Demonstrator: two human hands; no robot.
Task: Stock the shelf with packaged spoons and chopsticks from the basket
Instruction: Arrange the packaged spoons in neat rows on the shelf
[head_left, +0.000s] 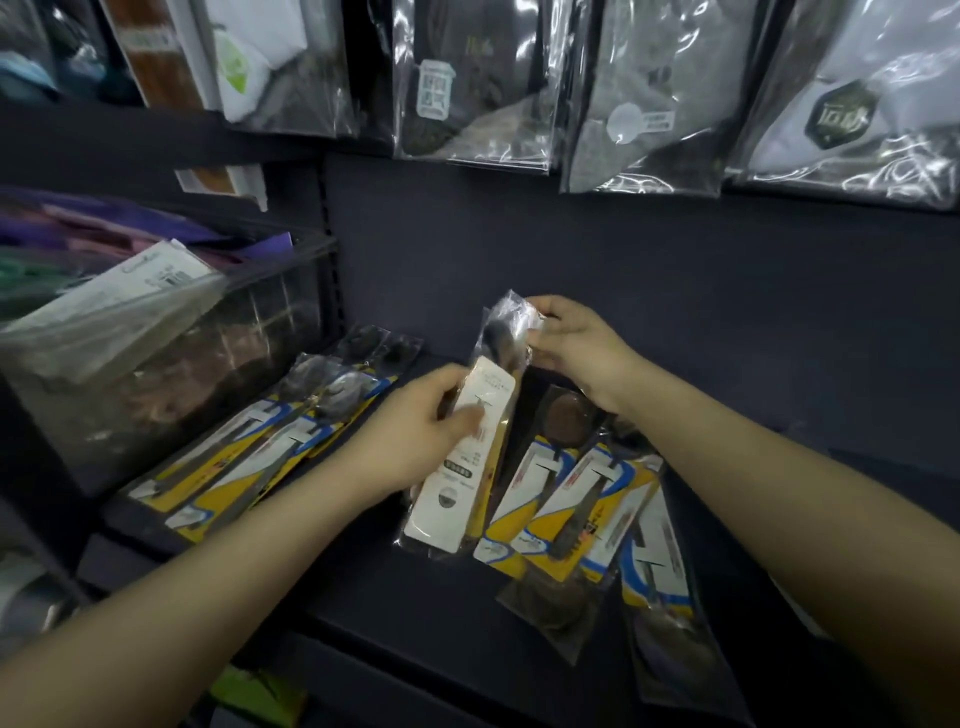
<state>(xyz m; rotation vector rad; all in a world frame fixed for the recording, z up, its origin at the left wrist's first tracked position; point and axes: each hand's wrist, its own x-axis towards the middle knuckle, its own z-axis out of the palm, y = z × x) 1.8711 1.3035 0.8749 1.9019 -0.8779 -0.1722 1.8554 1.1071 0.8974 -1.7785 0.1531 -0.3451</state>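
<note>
Together, both hands held one white-carded spoon pack (470, 447) above the dark shelf (675, 322), tilted with its far end raised. The left hand (421, 441) gripped the card section, thumb laid across the printed face and fingers curled behind it. The right hand (576, 348) pinched the clear film at the far end, where the dark spoon bowl showed through; the fingertips were closed tight on the crinkled plastic. Neither hand had spare opening, so both were fully committed to this pack. The near edge of the pack sat just above, possibly touching, the shelf surface; contact could not be confirmed. To the right, a fan of yellow-and-blue packs (571, 499) lay overlapped, one hanging past the near shelf edge. To the left, a second row of yellow-and-blue packs (270, 447) lay flat beside a clear bin (171, 364). Bagged goods (639, 93) hung above on the back panel. The basket was not visible. Probable faults: the film pinch could slip, because loose plastic offers little purchase, and the pack would then pivot on the left hand. Lowering the pack could also nudge the overhanging right-hand pack off the shelf, or bury the neighbouring labels.
</note>
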